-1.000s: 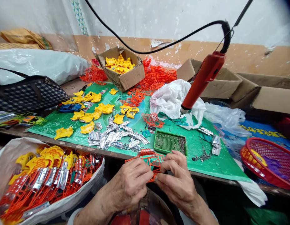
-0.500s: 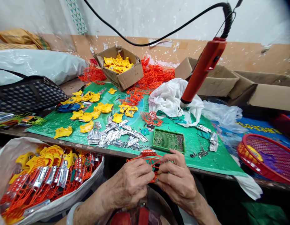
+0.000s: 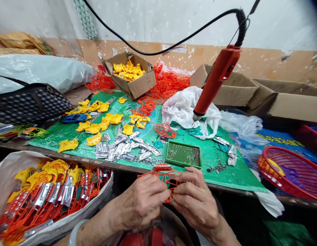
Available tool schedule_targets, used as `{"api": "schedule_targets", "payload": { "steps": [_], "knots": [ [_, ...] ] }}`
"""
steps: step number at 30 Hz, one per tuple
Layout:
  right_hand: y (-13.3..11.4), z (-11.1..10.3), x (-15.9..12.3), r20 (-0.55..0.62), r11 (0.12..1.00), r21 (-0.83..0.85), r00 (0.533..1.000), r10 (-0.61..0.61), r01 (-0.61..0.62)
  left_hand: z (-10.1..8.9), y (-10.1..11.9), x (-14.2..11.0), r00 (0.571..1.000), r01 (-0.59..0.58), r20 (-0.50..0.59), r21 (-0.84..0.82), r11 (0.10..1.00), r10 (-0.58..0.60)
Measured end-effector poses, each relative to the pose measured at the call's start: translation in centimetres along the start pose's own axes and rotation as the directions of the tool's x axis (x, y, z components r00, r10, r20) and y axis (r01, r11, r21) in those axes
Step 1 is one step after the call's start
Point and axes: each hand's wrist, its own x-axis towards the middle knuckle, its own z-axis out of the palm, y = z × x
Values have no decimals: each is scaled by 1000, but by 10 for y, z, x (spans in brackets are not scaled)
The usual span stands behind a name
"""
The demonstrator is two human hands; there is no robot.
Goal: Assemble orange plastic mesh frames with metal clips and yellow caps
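Between my two hands, at the table's front edge, is an orange plastic lattice frame [image 3: 166, 176]. My left hand [image 3: 145, 196] pinches its left side, fingers closed. On its right side my right hand [image 3: 196, 196] grips it with thumb and fingers together; the fingertips hide part of the frame. Just beyond the hands a green tray [image 3: 182, 154] holds many small screws. Shiny silver plastic pieces [image 3: 122, 147] lie in a pile to its left, and another orange frame [image 3: 165, 130] lies behind it.
A red electric screwdriver [image 3: 217, 80] hangs over a white plastic bag [image 3: 184, 106]. Yellow parts [image 3: 94, 128] lie on the left; more fill a cardboard box [image 3: 141, 83]. A white sack [image 3: 104, 191] of assembled pieces stands lower left, a red basket [image 3: 266, 171] right.
Both hands keep their grip on the orange frame, almost in place. The hanging screwdriver has swung slightly left and down, and the view has shifted a little.
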Motion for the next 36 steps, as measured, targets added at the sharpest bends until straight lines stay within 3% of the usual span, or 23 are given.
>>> {"api": "schedule_targets", "payload": {
  "steps": [14,23,36],
  "knots": [
    [2,0,-4,105,997,62,994,30,-37,3,-5,-7,995,-70,68,8,998,69],
    [0,1,-3,168,998,-32,984,61,-56,5,-5,-8,994,-100,53,63,993,97],
    [-9,9,-5,19,992,-101,997,78,-76,14,-8,-6,999,-46,2,50,998,46]
  ]
}}
